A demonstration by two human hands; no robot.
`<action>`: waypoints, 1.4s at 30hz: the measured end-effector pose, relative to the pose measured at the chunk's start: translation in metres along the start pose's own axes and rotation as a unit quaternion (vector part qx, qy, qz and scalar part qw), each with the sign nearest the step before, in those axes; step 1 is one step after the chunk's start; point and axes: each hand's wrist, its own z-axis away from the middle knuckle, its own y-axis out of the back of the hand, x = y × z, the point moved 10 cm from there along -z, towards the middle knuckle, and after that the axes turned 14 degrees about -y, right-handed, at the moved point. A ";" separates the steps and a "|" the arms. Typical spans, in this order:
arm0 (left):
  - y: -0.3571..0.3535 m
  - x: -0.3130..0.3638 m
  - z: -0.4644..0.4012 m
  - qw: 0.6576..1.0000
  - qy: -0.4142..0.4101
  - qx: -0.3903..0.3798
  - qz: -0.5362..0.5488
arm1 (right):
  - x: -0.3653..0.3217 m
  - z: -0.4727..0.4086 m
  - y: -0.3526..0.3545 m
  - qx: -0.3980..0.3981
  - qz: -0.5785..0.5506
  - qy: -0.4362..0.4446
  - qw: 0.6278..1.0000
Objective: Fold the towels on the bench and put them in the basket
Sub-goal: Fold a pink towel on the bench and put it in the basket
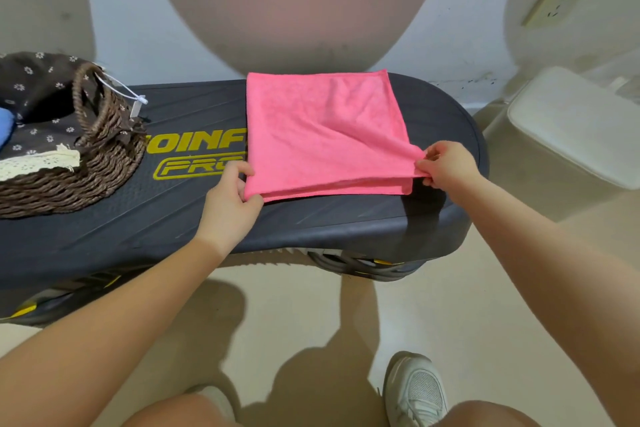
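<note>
The right hand [446, 163] pinches the near right corner of the pink towel [322, 135] between thumb and fingertips, and only the top layer comes up there, drawn into a small peak with creases running back toward the middle of the cloth, while the lower layer lies flat beneath it. The left hand [230, 201] grips the near left corner, thumb on top and fingers curled round the edge, pinning both layers at that side. The towel is folded double, its two near edges showing one above the other, and it lies on the right half of the dark bench [138, 215], its far edge close to the bench's back rim and its left side covering the end of the yellow lettering [195, 156] printed on the top. At the left end of the same bench, well apart from the towel, sits the woven basket [86, 166], lined with dark flowered fabric trimmed in cream lace; something blue [6, 130] shows inside it at the edge of view, and a white tag [136, 106] hangs from its handle. Beyond the bench's right end stands a cream padded stool [575, 125], and there is a wall socket [557, 0] above it. A white sneaker [415, 388] rests on the pale floor below.
</note>
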 end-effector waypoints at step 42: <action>-0.002 -0.017 -0.006 0.915 -0.238 -0.147 -0.291 | -0.029 0.053 -0.045 0.096 0.235 0.289 0.923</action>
